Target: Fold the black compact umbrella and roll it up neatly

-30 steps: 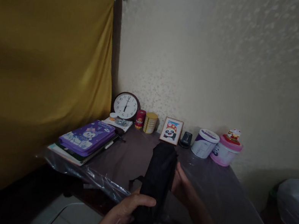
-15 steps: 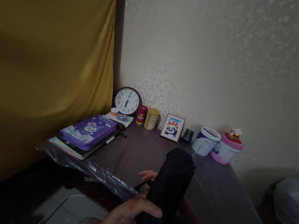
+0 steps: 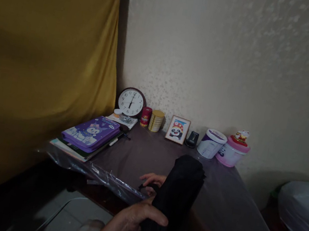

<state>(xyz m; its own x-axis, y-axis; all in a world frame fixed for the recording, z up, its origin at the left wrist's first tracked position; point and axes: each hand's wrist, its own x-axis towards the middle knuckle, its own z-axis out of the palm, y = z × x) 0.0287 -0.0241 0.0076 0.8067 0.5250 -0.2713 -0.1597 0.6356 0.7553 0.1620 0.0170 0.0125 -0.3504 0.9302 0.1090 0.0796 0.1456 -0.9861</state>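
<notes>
A black folded umbrella [image 3: 179,195] is held upright at a tilt in front of me, over the table's near edge. My left hand [image 3: 144,215] is wrapped around its lower part, the thumb lying across the front. Behind the umbrella, my right hand [image 3: 153,180] reaches in from the right, mostly covered by the black cloth. Its visible fingers stretch out to the left, spread apart. A thin black strap [image 3: 150,187] curves out from the umbrella close to those fingers; whether they touch it I cannot tell.
The table [image 3: 135,156] has a plastic cover. At left lie a purple case [image 3: 91,132] and notebooks. Along the wall stand a clock [image 3: 131,102], a red can [image 3: 146,117], a yellow-lidded can [image 3: 156,121], a panda picture [image 3: 177,129], a stapler [image 3: 192,139] and two tubs [image 3: 211,144].
The umbrella's top has shifted slightly right. My right hand's fingers have spread and reach a little further left, and the strap now curls beside them. My left hand keeps its grip.
</notes>
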